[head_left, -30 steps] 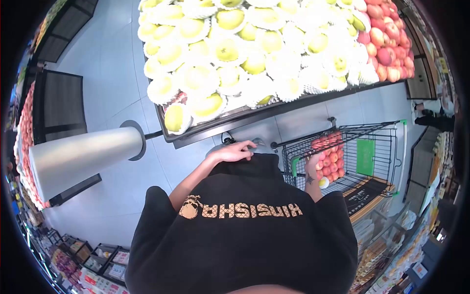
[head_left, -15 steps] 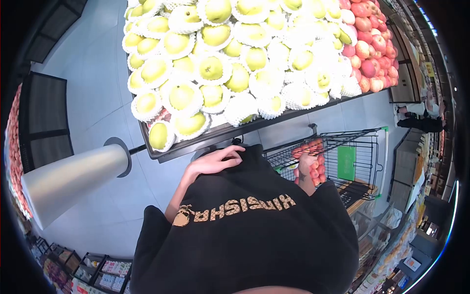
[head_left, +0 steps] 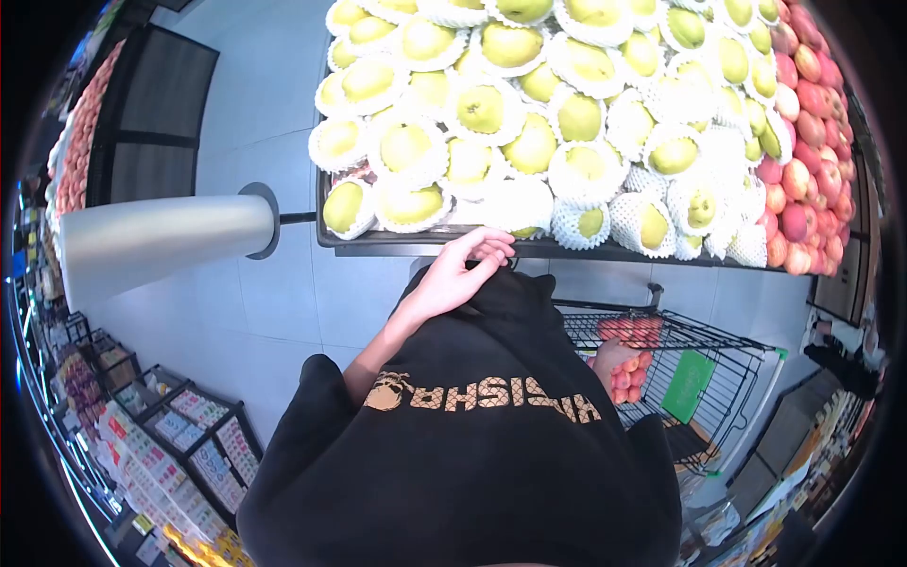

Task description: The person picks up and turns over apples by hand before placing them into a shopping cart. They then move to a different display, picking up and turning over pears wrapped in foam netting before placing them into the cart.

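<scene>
Head view: the left hand (head_left: 461, 272) is at the front edge of the pear tray (head_left: 416, 248), fingers (head_left: 491, 248) loosely curled, slightly parted, gripping nothing. Just past them, on the tray, lies a net-wrapped pear (head_left: 515, 203), lengthwise along that edge; which way it points is hidden. Bare floor (head_left: 283, 283) lies left of the tray. The right hand (head_left: 612, 357) is in the cart (head_left: 718, 378) below the tray; I cannot tell how its fingers are set.

The display tray (head_left: 425, 248) ahead bears pears (head_left: 532, 146), and the cart (head_left: 720, 337), nearer on the right, holds apples (head_left: 631, 331).
</scene>
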Demonstrator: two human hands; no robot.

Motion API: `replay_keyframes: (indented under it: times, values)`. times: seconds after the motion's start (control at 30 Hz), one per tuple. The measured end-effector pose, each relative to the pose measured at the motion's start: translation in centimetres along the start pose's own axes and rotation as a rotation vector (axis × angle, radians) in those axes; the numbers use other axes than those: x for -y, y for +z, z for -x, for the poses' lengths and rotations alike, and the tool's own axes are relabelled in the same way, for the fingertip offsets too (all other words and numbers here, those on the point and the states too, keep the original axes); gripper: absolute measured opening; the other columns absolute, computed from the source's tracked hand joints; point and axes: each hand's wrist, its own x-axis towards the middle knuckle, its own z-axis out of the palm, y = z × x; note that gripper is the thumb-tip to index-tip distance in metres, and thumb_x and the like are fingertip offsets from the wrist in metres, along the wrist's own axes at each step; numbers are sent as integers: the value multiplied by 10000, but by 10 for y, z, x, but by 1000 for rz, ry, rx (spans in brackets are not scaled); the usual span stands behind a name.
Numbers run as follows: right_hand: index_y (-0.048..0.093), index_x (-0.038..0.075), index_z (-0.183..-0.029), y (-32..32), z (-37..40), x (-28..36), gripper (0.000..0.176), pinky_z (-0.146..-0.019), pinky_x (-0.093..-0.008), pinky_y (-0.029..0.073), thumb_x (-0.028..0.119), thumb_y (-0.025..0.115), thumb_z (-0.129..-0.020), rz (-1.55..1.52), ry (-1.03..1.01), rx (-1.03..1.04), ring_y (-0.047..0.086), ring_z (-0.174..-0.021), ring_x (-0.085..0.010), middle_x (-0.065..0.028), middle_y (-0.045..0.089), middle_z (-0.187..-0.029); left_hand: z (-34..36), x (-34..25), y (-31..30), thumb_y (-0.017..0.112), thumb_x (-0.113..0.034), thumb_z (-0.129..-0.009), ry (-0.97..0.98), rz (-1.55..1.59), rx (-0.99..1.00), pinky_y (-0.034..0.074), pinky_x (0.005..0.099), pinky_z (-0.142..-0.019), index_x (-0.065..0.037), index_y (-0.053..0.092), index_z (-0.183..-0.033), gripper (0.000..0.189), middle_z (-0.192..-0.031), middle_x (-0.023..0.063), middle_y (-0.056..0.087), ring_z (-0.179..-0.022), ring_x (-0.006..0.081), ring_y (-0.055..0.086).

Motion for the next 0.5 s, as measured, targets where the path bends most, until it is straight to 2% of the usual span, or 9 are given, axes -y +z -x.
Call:
replay_keyframes:
  times: [0.1,0.13,0.2,0.23,0.27,0.3,0.37,0.4,0.5]
  values:
    - [466,62,-1162,1,0,1,359,-727,-322,432,269,534,-877,81,-31,-42,536,-872,-211,-103,543,-954,9,-26,-3,539,-4,-906,50,-110,-49,496,251,-744,14,609,-1066,176,-927,80,660,-792,118,621]
    - [463,60,-1167,1,1,3,363,-732,-323,433,262,539,-875,95,-39,-49,535,-878,-213,-105,542,-959,10,-33,-4,545,27,-884,203,-162,-161,499,242,-697,17,633,-1011,155,-884,84,666,-729,115,620]
    - [459,55,-1178,1,3,5,372,-743,-325,435,248,548,-872,136,-57,-75,534,-889,-218,-109,538,-971,10,-53,-20,558,70,-837,355,-322,-330,484,259,-732,10,634,-967,163,-878,80,652,-782,125,606]
    - [457,53,-1183,1,3,6,377,-748,-326,436,241,553,-871,154,-73,-85,534,-895,-220,-111,536,-976,7,-57,-27,603,57,-803,418,-468,-516,471,278,-771,-2,624,-972,181,-885,79,629,-848,156,595]
    - [454,51,-1188,1,4,7,382,-753,-327,437,234,558,-869,171,-79,-101,533,-900,-222,-113,535,-982,3,-63,-37,665,21,-765,505,-761,-661,457,310,-817,-15,601,-1018,264,-1002,103,589,-940,204,568]
    - [452,48,-1193,1,6,8,387,-758,-329,439,227,562,-868,188,-96,-110,533,-906,-224,-115,533,-988,-3,-69,-45,737,-70,-728,460,-916,-742,443,359,-893,-31,540,-1173,489,-1153,152,514,-1075,269,517]
    - [448,44,-1203,4,13,11,398,-768,-331,441,213,572,-865,230,-124,-134,532,-917,-229,-120,529,-999,-14,-81,-51,777,-182,-705,248,-956,-770,415,409,-973,-44,437,-1316,713,-1286,195,424,-1188,323,455]
    - [445,42,-1208,7,17,13,404,-773,-332,442,206,576,-864,249,-145,-145,531,-923,-231,-122,528,-1005,-19,-79,-57,777,-182,-705,244,-952,-776,415,409,-973,-44,437,-1316,713,-1286,195,424,-1188,323,455]
    - [438,35,-1224,16,36,20,423,-789,-335,445,185,590,-859,288,-238,-204,530,-940,-237,-128,522,-1022,-31,-68,-68,791,-280,-686,152,-935,-627,382,435,-1023,-55,343,-1397,870,-1331,224,392,-1248,357,412]
